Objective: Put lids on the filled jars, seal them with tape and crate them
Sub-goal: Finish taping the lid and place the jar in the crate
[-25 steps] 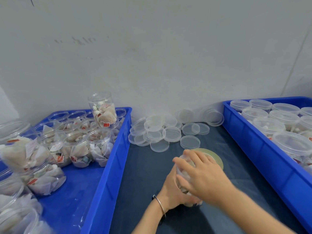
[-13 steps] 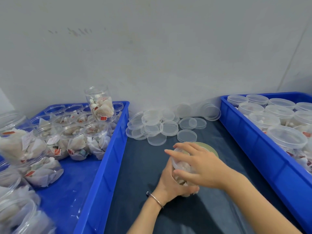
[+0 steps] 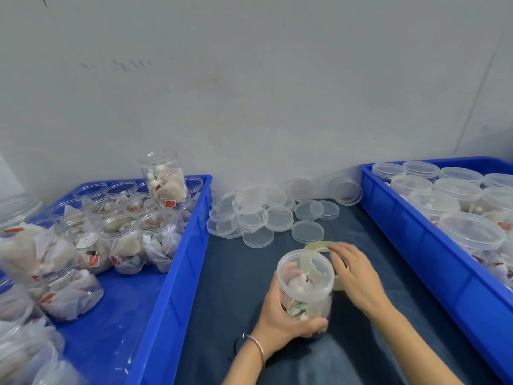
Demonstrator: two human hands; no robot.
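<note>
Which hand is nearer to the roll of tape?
The right hand: it rests on the tape roll behind the jar. The left hand grips the jar's lower side, apart from the roll.

A pale grey wall is standing behind everything, showing faint smudges and scuff marks high on its left part, and a thin vertical seam is running down it near the right edge. A dark blue cloth is covering the tabletop, lying slightly wrinkled toward the near edge.
</note>
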